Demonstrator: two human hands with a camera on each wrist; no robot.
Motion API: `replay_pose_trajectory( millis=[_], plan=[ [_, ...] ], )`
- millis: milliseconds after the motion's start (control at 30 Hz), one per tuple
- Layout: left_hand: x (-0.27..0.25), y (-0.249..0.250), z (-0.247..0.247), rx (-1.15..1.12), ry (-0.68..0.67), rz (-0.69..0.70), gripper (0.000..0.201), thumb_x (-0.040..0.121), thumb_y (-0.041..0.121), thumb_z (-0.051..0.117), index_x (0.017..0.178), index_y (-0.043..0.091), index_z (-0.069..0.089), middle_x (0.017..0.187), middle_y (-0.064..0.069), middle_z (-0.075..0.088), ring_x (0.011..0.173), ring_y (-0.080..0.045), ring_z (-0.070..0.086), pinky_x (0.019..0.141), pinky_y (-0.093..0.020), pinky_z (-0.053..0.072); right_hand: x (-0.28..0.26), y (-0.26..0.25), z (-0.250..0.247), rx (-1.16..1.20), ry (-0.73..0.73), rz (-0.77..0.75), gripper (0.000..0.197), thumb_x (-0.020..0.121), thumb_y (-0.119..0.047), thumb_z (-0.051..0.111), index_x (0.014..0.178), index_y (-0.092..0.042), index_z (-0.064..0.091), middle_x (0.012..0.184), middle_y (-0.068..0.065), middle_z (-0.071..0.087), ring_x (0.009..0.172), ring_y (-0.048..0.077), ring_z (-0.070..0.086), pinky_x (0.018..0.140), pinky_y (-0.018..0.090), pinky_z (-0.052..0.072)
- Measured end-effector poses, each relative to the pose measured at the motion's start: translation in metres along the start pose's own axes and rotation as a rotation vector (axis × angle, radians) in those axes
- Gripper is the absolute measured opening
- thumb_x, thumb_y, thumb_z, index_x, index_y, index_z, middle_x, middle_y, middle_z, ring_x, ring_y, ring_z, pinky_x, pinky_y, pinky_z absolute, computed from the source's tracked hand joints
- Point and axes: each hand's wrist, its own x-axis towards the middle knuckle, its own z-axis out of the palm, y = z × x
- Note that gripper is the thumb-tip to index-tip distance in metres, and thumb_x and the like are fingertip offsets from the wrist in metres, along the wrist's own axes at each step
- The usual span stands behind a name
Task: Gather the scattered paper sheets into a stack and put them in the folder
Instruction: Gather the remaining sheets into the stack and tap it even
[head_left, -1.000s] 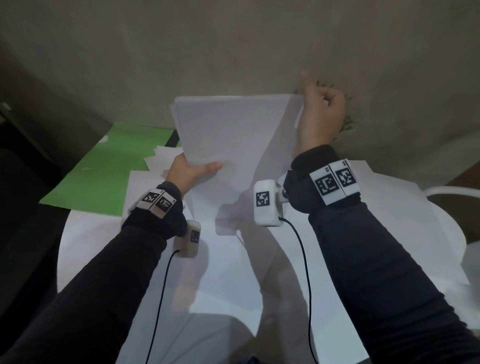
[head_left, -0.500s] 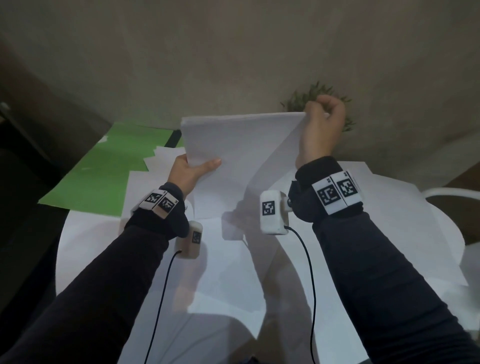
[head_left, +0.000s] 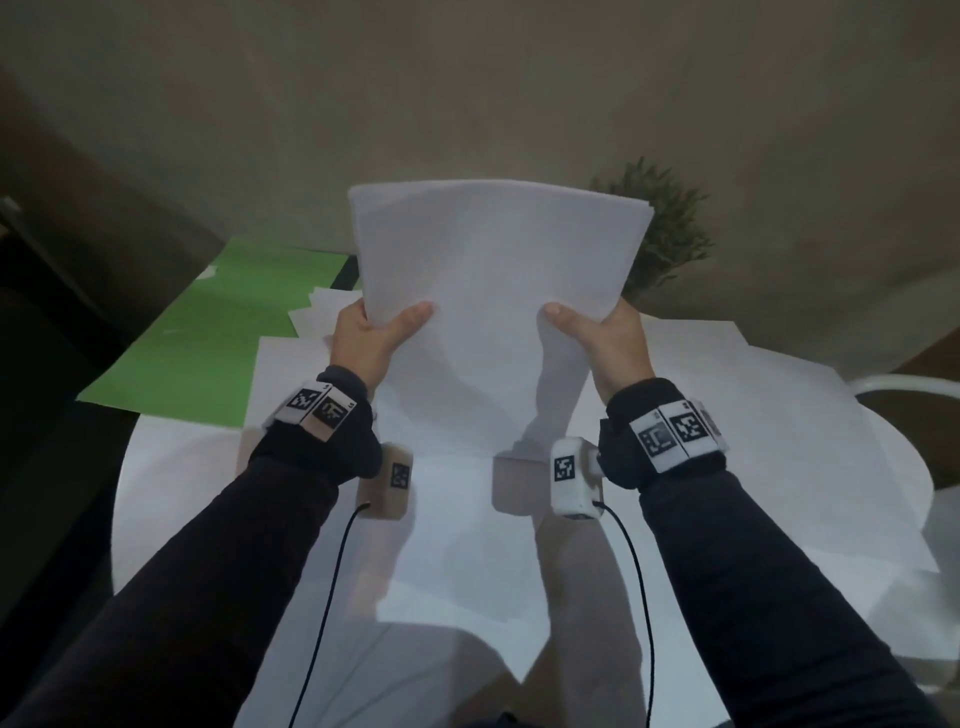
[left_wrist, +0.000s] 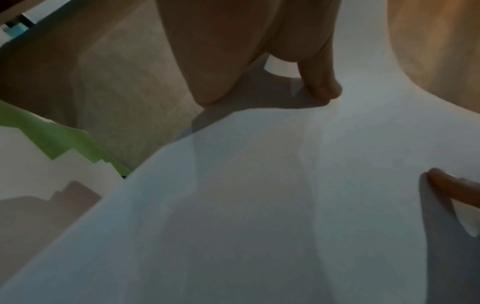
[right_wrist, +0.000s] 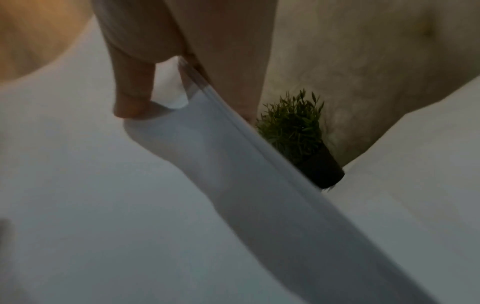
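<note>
A stack of white paper sheets (head_left: 493, 254) stands upright above the table, held at its two sides. My left hand (head_left: 371, 332) grips its left edge, thumb on the front face. My right hand (head_left: 602, 332) grips the right edge the same way. In the left wrist view the thumb presses the paper stack (left_wrist: 259, 205); in the right wrist view the thumb and fingers pinch the edge of the paper stack (right_wrist: 233, 164). The green folder (head_left: 208, 338) lies open at the far left. More loose sheets (head_left: 727, 441) lie spread over the table.
A small potted plant (head_left: 660, 228) stands behind the stack by the wall, also in the right wrist view as a plant (right_wrist: 293, 131). The round white table (head_left: 156, 493) carries overlapping sheets. A white chair rim (head_left: 904, 384) shows at the right.
My right hand came down from the stack's top right corner to its lower right edge. The stack now stands upright between both hands, its top edges level.
</note>
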Motion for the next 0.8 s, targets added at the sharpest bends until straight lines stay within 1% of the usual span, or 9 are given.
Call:
replay_pose_trajectory(
  millis=[133,267,400,467,533,567,667,733,800],
  plan=[
    [-0.003,-0.003,0.005,-0.019,0.041,0.006,0.019,0.079,0.010,0.072,0.092,0.021,0.062,0.088,0.006,0.067,0.069,0.004,0.067,0.063,-0.013,0.052,-0.002,0.005,0.005,0.076,0.032,-0.064,0.025,0.081,-0.002,0.069,0.090,-0.024,0.062,0.090,-0.006,0.067,0.081,0.006,0.065,0.078,0.023,0.054],
    [-0.007,-0.022,0.002,0.089,-0.005,-0.074,0.031,0.079,0.008,0.072,0.109,0.007,0.062,0.097,-0.003,0.067,0.080,-0.009,0.064,0.081,-0.028,0.053,-0.001,0.010,0.008,0.069,0.010,-0.031,0.026,0.082,-0.004,0.069,0.098,-0.023,0.060,0.096,-0.005,0.066,0.088,0.010,0.064,0.083,0.027,0.053],
    [0.003,-0.034,-0.012,0.101,0.133,-0.126,0.037,0.084,0.012,0.068,0.118,-0.001,0.057,0.099,-0.006,0.066,0.083,-0.016,0.063,0.077,-0.026,0.051,0.001,0.032,-0.012,0.088,-0.105,0.217,0.039,0.084,-0.015,0.066,0.118,-0.028,0.051,0.120,-0.004,0.055,0.114,0.018,0.052,0.094,0.034,0.041],
    [0.010,-0.042,-0.032,0.118,0.213,-0.139,0.047,0.081,0.012,0.070,0.124,0.000,0.054,0.110,-0.009,0.066,0.096,-0.023,0.064,0.087,-0.032,0.051,-0.001,0.056,-0.030,0.042,0.036,0.443,0.045,0.084,-0.025,0.067,0.125,-0.024,0.049,0.126,0.000,0.053,0.113,0.023,0.050,0.091,0.032,0.042],
    [0.013,-0.053,-0.056,0.195,0.251,-0.219,0.050,0.080,0.010,0.071,0.125,-0.003,0.054,0.117,-0.013,0.064,0.103,-0.027,0.062,0.095,-0.036,0.049,-0.009,0.085,-0.047,-0.148,0.130,0.618,0.036,0.087,-0.021,0.064,0.121,-0.015,0.054,0.122,0.005,0.058,0.100,0.029,0.058,0.075,0.020,0.047],
    [0.010,-0.059,-0.066,0.229,0.253,-0.282,0.049,0.079,0.008,0.071,0.124,-0.005,0.055,0.118,-0.016,0.063,0.107,-0.030,0.060,0.096,-0.037,0.047,-0.013,0.100,-0.052,-0.290,0.133,0.687,0.032,0.087,-0.026,0.062,0.117,-0.014,0.058,0.123,0.007,0.059,0.102,0.031,0.060,0.075,0.019,0.045],
    [-0.004,-0.079,-0.081,0.417,0.220,-0.479,0.042,0.085,0.010,0.064,0.122,-0.008,0.055,0.122,-0.023,0.060,0.115,-0.035,0.057,0.094,-0.036,0.044,-0.018,0.129,-0.055,-0.609,0.187,0.748,0.047,0.080,-0.030,0.064,0.123,-0.014,0.057,0.133,0.012,0.053,0.117,0.030,0.054,0.091,0.026,0.043],
    [-0.018,-0.092,-0.084,0.576,0.154,-0.582,0.036,0.091,0.015,0.056,0.123,-0.004,0.056,0.125,-0.022,0.059,0.116,-0.033,0.056,0.091,-0.032,0.044,-0.019,0.136,-0.047,-0.601,0.187,0.717,0.053,0.081,-0.023,0.067,0.130,-0.010,0.051,0.137,0.013,0.047,0.118,0.031,0.052,0.088,0.024,0.041],
    [-0.027,-0.102,-0.084,0.645,0.061,-0.666,0.038,0.088,0.014,0.061,0.120,-0.007,0.057,0.122,-0.023,0.060,0.113,-0.035,0.057,0.089,-0.031,0.044,-0.018,0.140,-0.037,-0.503,0.181,0.688,0.057,0.080,-0.019,0.069,0.131,-0.007,0.047,0.137,0.014,0.046,0.116,0.032,0.053,0.091,0.030,0.046]
  ],
)
